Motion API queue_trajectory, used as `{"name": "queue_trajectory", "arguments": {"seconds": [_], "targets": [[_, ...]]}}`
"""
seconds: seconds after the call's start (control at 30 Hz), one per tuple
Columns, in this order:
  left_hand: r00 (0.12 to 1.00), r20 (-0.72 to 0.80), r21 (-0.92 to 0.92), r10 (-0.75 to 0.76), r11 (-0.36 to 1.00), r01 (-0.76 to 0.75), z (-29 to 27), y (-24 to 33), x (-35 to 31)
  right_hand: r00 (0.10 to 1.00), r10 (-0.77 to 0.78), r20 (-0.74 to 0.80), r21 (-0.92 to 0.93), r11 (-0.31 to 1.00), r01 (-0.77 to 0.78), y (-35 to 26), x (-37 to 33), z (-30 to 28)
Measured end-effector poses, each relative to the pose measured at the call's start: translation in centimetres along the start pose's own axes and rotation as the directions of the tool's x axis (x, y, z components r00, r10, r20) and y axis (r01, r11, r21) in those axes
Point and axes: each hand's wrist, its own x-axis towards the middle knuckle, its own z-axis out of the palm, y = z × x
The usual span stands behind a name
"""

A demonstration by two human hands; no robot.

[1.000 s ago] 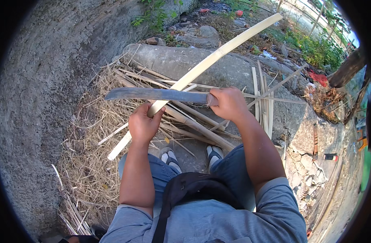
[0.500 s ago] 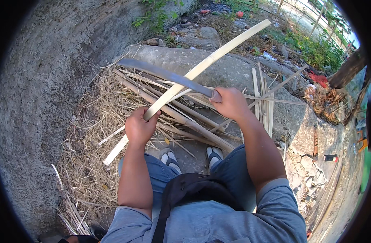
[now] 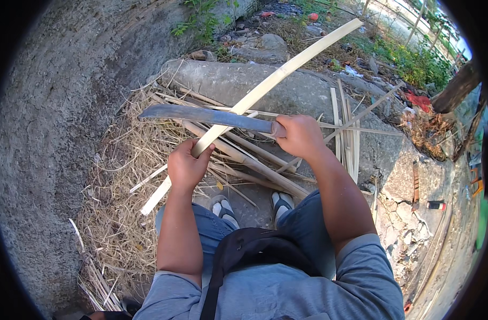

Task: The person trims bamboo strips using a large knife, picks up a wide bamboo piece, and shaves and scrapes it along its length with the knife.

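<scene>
A long, pale bamboo strip slants from lower left to upper right, gripped near its lower part by my left hand. My right hand is closed round the handle of a machete. Its dark, curved blade points left and crosses over the strip just above my left hand. Whether the edge bites into the strip, I cannot tell. Below both hands lie several bamboo poles and split pieces, partly hidden by the blade and strip.
A heap of thin shavings spreads at the left beside a rough grey wall. Thin strips lean on a concrete slab at the right. A dark post stands farther right. My sandalled feet are close to the poles.
The machete blade has swung down toward me, its tip lower and farther left, and now lies nearly level across the strip. The strip has shifted slightly up and right.
</scene>
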Motion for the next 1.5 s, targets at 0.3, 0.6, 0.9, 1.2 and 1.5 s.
{"name": "queue_trajectory", "arguments": {"seconds": [0.3,0.6,0.9,1.2,1.5], "targets": [[0.997,-0.069,-0.011,-0.024,1.0,0.023,-0.9,-1.6,-0.1,1.0,0.01,0.009,-0.054,0.999,-0.009,1.2,0.5,-0.7],[0.996,-0.081,0.057,-0.03,0.998,0.035,-1.0,-1.8,-0.1,0.954,0.29,-0.08,0.13,0.952,-0.279,4.0,0.2,-0.7],[1.0,-0.029,0.072,0.012,0.997,-0.01,-0.2,-1.1,-0.4,0.99,-0.068,0.125,-0.022,0.997,0.072,-0.8,0.0,1.0],[0.998,-0.057,0.004,0.036,0.999,-0.036,-0.2,-0.8,-0.2,0.997,0.068,0.038,-0.002,0.998,-0.068,1.5,0.1,-0.2],[0.999,-0.041,-0.02,0.026,0.999,-0.027,-0.5,-0.7,-0.3,1.0,0.005,0.022,-0.032,0.999,-0.005,1.9,0.5,-0.9]]}}
